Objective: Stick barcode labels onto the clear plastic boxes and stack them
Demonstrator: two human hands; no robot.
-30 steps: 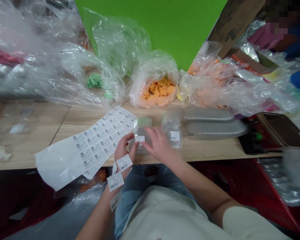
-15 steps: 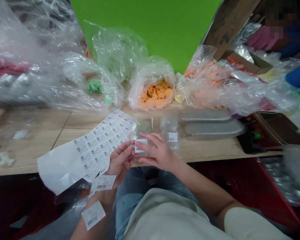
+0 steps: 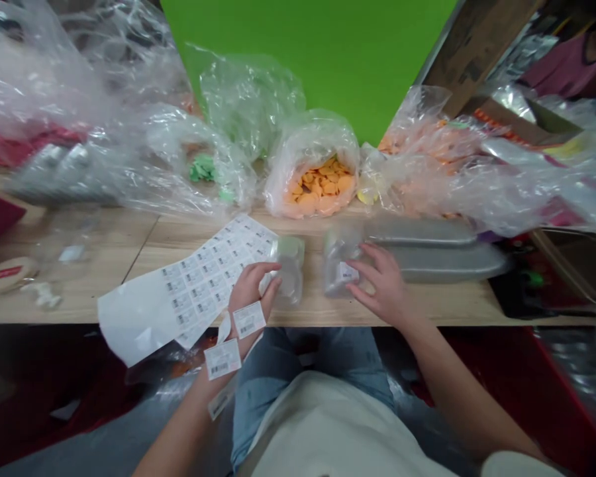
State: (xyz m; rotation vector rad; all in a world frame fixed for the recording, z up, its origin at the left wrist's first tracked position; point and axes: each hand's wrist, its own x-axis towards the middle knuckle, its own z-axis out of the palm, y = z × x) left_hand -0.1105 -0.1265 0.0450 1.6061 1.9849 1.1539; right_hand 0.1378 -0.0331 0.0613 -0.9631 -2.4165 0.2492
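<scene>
My left hand [image 3: 254,290] has its thumb and forefinger at the left edge of a clear plastic container [image 3: 291,278]. Stuck to that wrist and forearm are white barcode labels [image 3: 222,358]. My right hand [image 3: 381,286] lies over a second clear container [image 3: 334,281], fingers spread around the small label [image 3: 348,271] on it. Whether those fingers press on the container is hard to see. A sheet of printed barcode labels [image 3: 198,291] rests beside my left hand, its blank end hanging over the table edge.
Long clear plastic trays or stacked containers [image 3: 437,258] extend to the right. Behind stand a plastic bag of orange pieces [image 3: 322,185] and one with green pieces [image 3: 202,168]. A round wooden disc [image 3: 8,274] lies at left. Part of another person [image 3: 569,69] shows at upper right.
My hands were together at a labelled container; now they are apart, the right moved right to the other labelled container. No label shows on the left container now. The view has shifted slightly.
</scene>
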